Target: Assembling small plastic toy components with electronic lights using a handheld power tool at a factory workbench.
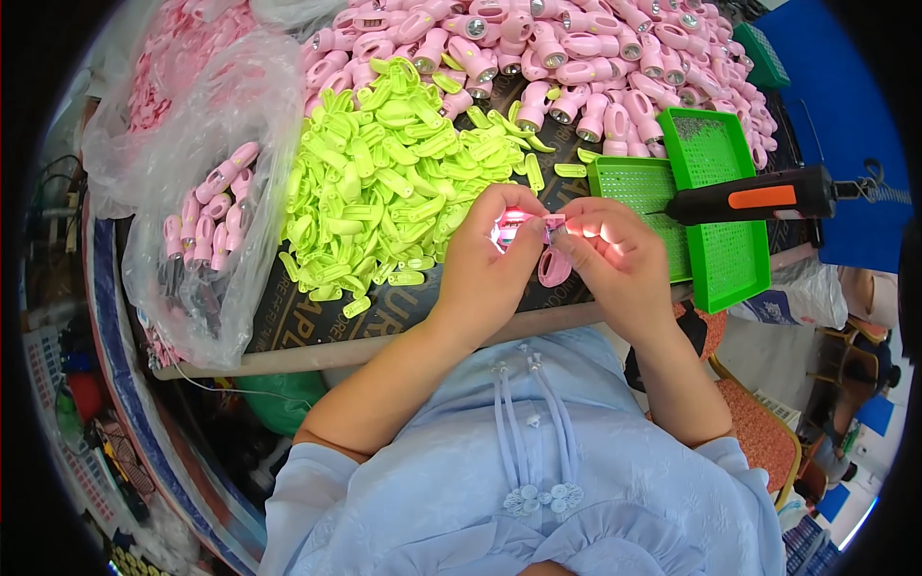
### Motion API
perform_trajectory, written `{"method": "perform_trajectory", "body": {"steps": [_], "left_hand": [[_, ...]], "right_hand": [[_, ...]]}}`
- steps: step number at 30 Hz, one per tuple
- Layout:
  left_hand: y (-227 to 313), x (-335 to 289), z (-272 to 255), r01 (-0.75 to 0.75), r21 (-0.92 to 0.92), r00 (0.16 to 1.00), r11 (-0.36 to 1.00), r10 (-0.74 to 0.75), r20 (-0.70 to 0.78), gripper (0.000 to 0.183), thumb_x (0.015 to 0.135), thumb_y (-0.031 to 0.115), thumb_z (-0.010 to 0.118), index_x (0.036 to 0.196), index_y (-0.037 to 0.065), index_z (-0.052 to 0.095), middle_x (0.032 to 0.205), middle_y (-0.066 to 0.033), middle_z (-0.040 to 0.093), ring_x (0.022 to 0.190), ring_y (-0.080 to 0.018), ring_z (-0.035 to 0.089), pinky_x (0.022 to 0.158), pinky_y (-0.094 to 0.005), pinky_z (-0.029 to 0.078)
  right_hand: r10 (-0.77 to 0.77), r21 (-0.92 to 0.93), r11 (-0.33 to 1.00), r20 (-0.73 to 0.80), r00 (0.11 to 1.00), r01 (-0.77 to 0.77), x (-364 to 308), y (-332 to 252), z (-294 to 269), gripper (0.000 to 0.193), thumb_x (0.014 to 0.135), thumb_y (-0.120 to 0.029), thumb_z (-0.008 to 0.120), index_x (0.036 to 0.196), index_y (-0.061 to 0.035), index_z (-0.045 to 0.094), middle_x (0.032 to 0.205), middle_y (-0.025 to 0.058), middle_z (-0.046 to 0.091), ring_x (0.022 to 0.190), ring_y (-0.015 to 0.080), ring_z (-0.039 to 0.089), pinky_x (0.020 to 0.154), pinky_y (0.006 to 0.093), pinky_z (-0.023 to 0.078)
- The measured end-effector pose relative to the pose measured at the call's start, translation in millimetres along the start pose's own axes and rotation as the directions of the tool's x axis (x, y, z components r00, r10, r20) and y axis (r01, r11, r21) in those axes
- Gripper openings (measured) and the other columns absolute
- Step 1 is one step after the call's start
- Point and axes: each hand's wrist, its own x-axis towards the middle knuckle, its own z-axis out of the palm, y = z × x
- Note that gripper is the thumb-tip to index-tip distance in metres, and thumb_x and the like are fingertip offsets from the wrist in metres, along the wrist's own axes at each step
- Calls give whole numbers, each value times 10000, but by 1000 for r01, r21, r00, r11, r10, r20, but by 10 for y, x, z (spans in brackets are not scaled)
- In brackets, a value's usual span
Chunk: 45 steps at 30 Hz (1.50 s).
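In front of my chest, over the near table edge, both my hands are closed on a small pink flashlight (554, 270). My left hand (488, 274) wraps the body of it. A bright glow shows between those fingers and on the other palm. With thumb and fingertips together, my right hand (619, 252) pinches the same flashlight at its middle; small parts there are too covered to make out. The looped handle end hangs below the fingertips. Just beyond my left hand lies a heap of lime-green plastic covers (370, 173).
Pink flashlights (586, 48) are piled at the back. A black electric screwdriver (759, 199) with an orange patch hangs over green trays (732, 288) at the right, on a coiled cord. At the left a clear plastic bag (264, 106) lies near several pink flashlights.
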Motion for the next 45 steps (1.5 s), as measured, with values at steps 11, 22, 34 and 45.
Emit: {"method": "perform_trajectory", "body": {"steps": [11, 22, 34, 45], "left_hand": [[5, -6, -58, 118, -119, 992, 986, -112, 62, 130, 1030, 81, 506, 1118, 62, 599, 1017, -18, 608, 884, -94, 577, 775, -261, 503], [0, -9, -90, 60, 40, 995, 997, -63, 81, 119, 1012, 68, 514, 1046, 48, 626, 1030, -58, 581, 888, -134, 584, 752, -264, 483], [-73, 6, -64, -145, 182, 989, 972, 145, 16, 136, 838, 75, 687, 943, 39, 609, 973, -67, 582, 904, -188, 583, 795, -305, 471], [-1, -2, -5, -80, 55, 995, 995, 83, -55, 186, 903, 14, 601, 1085, 31, 566, 999, -62, 577, 892, -142, 577, 765, -281, 492]], "right_hand": [[205, 303, 920, 174, 963, -250, 57, -166, -186, 89, 907, -23, 665, 944, 57, 678, 1205, 106, 588, 935, 114, 610, 818, 264, 509], [306, 422, 836, 173, 936, -351, 56, -148, -196, 120, 915, -80, 669, 956, 29, 696, 1107, 78, 659, 911, 86, 601, 836, 238, 471], [343, 324, 876, 101, 934, -357, 45, -210, -90, 130, 925, -42, 680, 1018, 46, 662, 876, 44, 675, 760, 86, 631, 651, 225, 508], [153, 161, 976, -17, 988, -148, 40, -120, 102, 72, 909, -15, 682, 930, 53, 671, 1091, 103, 624, 687, 91, 619, 597, 228, 507]]}}
